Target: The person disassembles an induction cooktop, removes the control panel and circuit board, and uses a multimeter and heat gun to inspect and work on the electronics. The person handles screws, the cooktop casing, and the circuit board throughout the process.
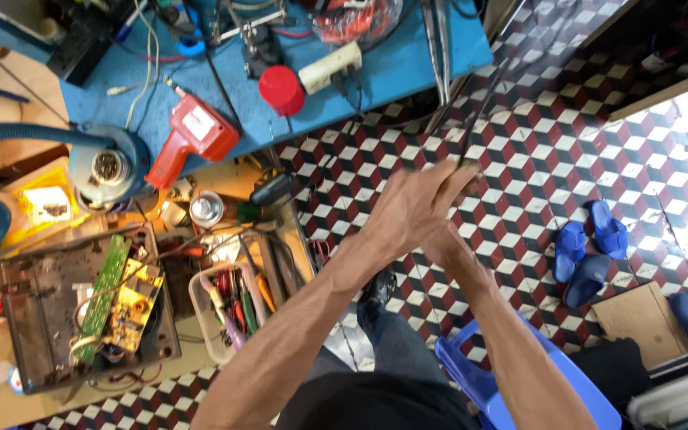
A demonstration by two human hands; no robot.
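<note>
My left hand [409,209] and my right hand [457,185] are pressed together in front of me, above the patterned tile floor [551,151]. Both close around the lower end of a thin dark rod [483,107], which slants up and to the right towards the corner of the blue workbench [408,68]. The left hand lies over the right and hides most of it. Motion blurs the fingers. My knee in dark trousers [384,334] is below the forearms.
On the bench lie a red soldering gun [193,135], a red cap [282,89] and a white power strip [330,68]. At left are an opened device with green circuit boards [113,295] and a tool tray [228,310]. Blue slippers [591,247], cardboard [643,322] and a blue plastic stool [479,382] are at right.
</note>
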